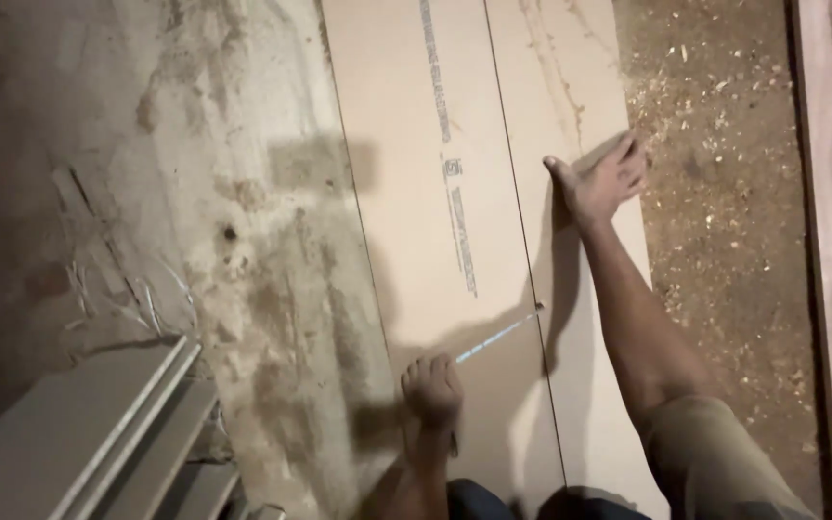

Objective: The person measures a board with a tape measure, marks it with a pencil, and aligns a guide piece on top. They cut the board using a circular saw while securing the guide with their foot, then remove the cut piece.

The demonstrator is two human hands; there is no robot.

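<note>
While the right hand [432,388] grips what seems a blue-tipped pencil [493,337], the left stays unseen.

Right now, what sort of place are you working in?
Probably a carpentry workshop or building site. Large boards lie flat on a rough floor, sawdust is scattered beside them, and more panels are stacked nearby. A hand holds a thin tool on the board.

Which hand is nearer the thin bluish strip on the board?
Left. The left hand holds the strip at its near end, fist closed. The right hand is out of view; only a bare foot presses the board beyond the strip's far end.
</note>
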